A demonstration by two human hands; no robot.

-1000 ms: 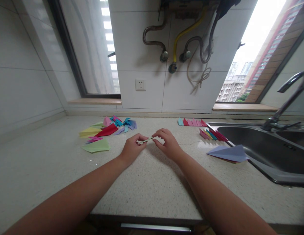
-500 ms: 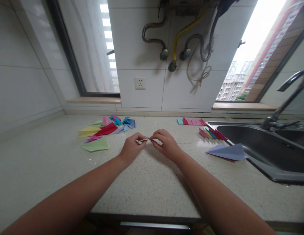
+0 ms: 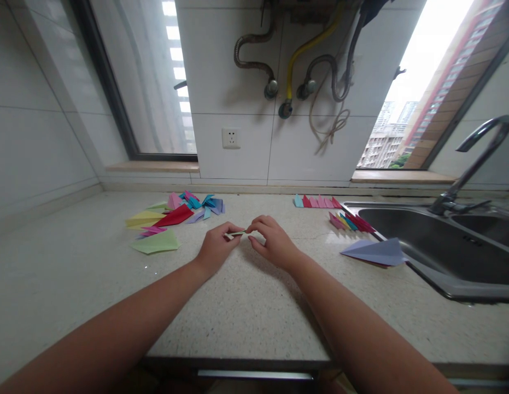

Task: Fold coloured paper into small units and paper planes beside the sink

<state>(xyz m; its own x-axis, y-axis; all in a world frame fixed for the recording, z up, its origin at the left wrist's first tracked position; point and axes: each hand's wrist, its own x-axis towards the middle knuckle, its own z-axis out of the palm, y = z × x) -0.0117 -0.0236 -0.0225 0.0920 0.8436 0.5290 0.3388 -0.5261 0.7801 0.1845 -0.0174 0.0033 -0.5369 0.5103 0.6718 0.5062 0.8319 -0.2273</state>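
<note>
My left hand [image 3: 216, 249] is closed on a small folded piece of pale green paper [image 3: 237, 233], pinching its left end just above the counter. At its right end, the curled fingers of my right hand [image 3: 274, 241] touch the paper, with the thumb slightly below and a small gap beside it. The fingers partly hide the paper's folds. Left of my hands lies a group of folded papers, among them a red one [image 3: 174, 215], a yellow one [image 3: 141, 220] and a light green one [image 3: 158, 242].
Near the sink [image 3: 426, 268] on the right are a row of small pink and red folded papers [image 3: 320, 202], a multicoloured row [image 3: 352, 222] and a lavender paper plane [image 3: 375, 252]. A faucet [image 3: 479, 158] rises behind the sink. Pipes [image 3: 293, 60] hang on the tiled wall.
The right thumb has moved slightly away from the paper, which shows a little more green. The whole view has shifted a little; both hands stay together over the counter.
</note>
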